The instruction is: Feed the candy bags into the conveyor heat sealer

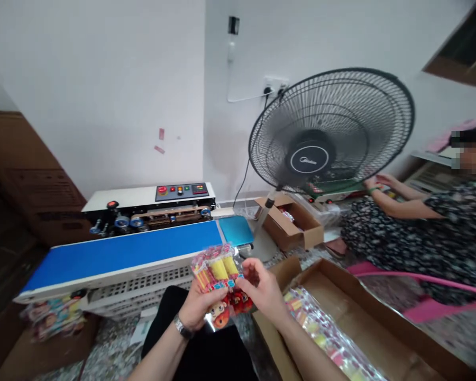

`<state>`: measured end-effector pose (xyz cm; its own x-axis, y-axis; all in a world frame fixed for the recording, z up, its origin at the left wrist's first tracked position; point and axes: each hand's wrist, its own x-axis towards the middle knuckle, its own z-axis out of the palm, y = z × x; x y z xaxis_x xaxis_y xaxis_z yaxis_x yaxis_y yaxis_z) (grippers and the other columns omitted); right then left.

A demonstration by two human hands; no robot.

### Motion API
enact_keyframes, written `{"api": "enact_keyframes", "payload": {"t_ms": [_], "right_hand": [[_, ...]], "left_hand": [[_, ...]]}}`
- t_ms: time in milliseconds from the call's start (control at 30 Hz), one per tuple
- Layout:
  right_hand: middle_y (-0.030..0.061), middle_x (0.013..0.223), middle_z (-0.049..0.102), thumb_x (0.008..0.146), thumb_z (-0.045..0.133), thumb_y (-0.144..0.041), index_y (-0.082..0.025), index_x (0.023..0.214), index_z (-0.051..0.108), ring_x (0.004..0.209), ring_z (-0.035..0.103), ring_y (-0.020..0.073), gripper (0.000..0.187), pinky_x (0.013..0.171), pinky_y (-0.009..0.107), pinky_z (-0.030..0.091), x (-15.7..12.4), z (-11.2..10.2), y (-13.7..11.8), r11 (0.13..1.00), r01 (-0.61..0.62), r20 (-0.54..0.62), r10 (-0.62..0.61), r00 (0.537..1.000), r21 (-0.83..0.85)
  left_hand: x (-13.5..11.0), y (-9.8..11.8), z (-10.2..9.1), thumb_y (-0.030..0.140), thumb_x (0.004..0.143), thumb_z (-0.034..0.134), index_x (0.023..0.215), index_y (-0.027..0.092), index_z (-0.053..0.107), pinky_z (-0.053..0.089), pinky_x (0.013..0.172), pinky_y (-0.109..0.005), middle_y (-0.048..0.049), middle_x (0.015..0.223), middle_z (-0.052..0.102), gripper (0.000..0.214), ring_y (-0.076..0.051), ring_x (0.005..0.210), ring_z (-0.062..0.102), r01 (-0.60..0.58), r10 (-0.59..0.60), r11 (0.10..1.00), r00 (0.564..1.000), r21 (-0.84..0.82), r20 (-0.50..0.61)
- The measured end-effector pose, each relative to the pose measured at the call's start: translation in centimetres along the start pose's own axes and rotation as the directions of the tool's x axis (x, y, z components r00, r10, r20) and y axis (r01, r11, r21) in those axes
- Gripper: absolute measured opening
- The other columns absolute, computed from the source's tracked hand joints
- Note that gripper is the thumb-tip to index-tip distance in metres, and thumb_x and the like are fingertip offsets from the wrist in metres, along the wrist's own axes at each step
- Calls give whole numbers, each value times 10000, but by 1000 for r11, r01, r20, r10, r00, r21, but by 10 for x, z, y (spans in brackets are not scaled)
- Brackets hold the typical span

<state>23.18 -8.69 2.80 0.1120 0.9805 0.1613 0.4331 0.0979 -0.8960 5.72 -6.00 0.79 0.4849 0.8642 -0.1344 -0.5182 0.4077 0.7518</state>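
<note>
My left hand (200, 307), with a watch on the wrist, grips the lower part of a clear printed candy bag (218, 275) holding yellow and red sticks. My right hand (262, 288) pinches the same bag from the right side. Both hands hold it up in front of the blue conveyor belt (122, 254) of a band sealing machine (150, 203). Just right of my forearm, an open cardboard box (381, 317) contains several more filled bags (325, 333).
A large black standing fan (331, 132) stands behind the box. A seated person in a patterned dress (420, 233) works at the right, hands near another machine. A small open carton (289, 222) lies on the floor. More bags (51, 315) sit under the conveyor's left end.
</note>
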Motion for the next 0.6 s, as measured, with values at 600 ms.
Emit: {"api": "enact_keyframes", "payload": {"t_ms": [600], "right_hand": [[23, 758, 636, 854, 456, -369, -196, 867, 568, 688, 597, 170, 206, 627, 254, 465, 66, 105, -14, 998, 64, 63, -65, 996, 19]], "left_hand": [[4, 41, -67, 128, 602, 737, 1039, 140, 611, 473, 862, -451, -121, 1007, 691, 455, -291, 901, 645, -241, 179, 954, 936, -178, -304]]}}
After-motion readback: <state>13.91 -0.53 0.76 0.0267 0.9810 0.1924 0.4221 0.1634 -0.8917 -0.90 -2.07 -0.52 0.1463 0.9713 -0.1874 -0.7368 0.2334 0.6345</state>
